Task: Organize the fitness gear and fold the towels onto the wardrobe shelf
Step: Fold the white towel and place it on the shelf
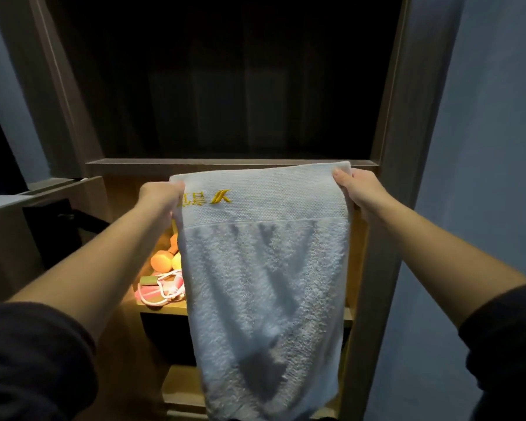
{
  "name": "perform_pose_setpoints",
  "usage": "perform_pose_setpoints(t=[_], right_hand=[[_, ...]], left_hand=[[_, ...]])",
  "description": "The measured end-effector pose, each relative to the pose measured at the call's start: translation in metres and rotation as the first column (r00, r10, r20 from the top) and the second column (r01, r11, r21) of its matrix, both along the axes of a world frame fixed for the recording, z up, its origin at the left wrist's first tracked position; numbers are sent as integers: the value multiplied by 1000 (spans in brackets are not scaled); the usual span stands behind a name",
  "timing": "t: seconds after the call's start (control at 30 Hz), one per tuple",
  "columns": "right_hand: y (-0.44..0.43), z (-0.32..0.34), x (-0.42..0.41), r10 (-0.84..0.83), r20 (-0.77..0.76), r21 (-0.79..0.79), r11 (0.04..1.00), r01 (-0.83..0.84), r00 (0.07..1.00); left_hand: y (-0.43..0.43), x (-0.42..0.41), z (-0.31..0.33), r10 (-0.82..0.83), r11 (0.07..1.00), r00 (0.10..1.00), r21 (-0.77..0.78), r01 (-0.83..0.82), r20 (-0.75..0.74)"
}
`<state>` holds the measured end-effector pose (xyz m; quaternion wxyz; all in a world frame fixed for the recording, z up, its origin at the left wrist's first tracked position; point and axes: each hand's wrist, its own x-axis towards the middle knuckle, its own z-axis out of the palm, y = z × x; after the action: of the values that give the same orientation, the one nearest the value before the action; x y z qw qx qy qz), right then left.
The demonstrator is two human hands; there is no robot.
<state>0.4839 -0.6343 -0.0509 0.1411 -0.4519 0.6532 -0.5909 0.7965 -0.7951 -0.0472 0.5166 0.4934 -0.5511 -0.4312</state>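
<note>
A white towel [264, 278] with a yellow embroidered logo hangs spread out in front of the wardrobe. My left hand [160, 197] grips its top left corner and my right hand [357, 189] grips its top right corner. The towel hangs straight down and hides most of the lit wardrobe shelf [161, 308] behind it. On that shelf, left of the towel, lie orange dumbbells [164, 258] and a pink and white skipping rope [161, 290].
The wardrobe's upper compartment [231, 86] is dark. A wooden ledge [128, 164] runs just above the lit shelf. Lower shelves [176, 387] show below. A low cabinet top [19, 199] is at the left, a blue-grey wall [483, 147] at the right.
</note>
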Motion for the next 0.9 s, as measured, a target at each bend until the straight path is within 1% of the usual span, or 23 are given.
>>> perform_pose_setpoints(t=[0.03,0.07,0.13,0.2,0.27,0.33,0.4,0.47,0.53,0.6,0.63,0.67,0.7,0.73,0.77,0.83,0.87,0.9], right_hand=[[-1,0,3,0,4,-25,1000,0,1000],[-3,1,6,-10,-17,-76,997,9,1000],[-7,2,12,-80,-98,-197,979,59,992],[-11,3,20,-204,-166,-300,942,148,965],[-14,4,18,-295,-217,-335,918,213,931],[-14,5,8,-316,-250,-281,928,244,915],[-14,3,-4,-324,-242,-229,935,271,914],[-15,0,-11,-348,-231,-211,930,303,909],[-16,-1,-15,-352,-229,-200,929,311,907],[-15,0,-17,-318,-180,-145,944,295,931],[-15,2,-19,-284,-90,-105,956,275,955],[-14,3,-20,-229,45,-64,971,232,972],[-14,5,-21,-171,187,-27,983,179,967],[-13,6,-21,-129,283,16,991,130,950],[-14,7,-22,-95,318,63,995,79,943],[-13,11,-24,-44,285,162,987,-3,958],[-12,13,-25,-18,265,178,984,-31,964],[-11,15,-28,21,261,156,986,-63,965]], left_hand=[[1,-4,-5,47,998,998,-44,-45,35],[2,-8,-10,93,986,994,-144,-85,53],[9,-14,-16,167,910,984,-393,-130,61],[17,-21,-15,198,831,975,-545,-115,97],[19,-25,-12,221,801,969,-587,-114,113],[15,-25,-5,222,799,969,-590,-116,111],[11,-26,2,184,805,975,-588,-77,125],[12,-30,7,151,799,980,-600,-44,130],[11,-34,12,111,827,983,-562,-10,146],[7,-35,13,25,907,988,-420,42,153],[5,-35,12,-55,946,991,-311,90,120],[2,-35,10,-128,970,989,-200,140,72],[0,-35,8,-165,979,985,-118,169,46],[-2,-35,6,-160,984,985,-73,164,58],[-3,-35,4,-121,990,990,-57,126,78],[-5,-31,5,-66,997,995,-41,69,74],[-7,-30,6,-86,996,995,-19,87,49],[-8,-29,7,-116,993,993,2,116,20]])
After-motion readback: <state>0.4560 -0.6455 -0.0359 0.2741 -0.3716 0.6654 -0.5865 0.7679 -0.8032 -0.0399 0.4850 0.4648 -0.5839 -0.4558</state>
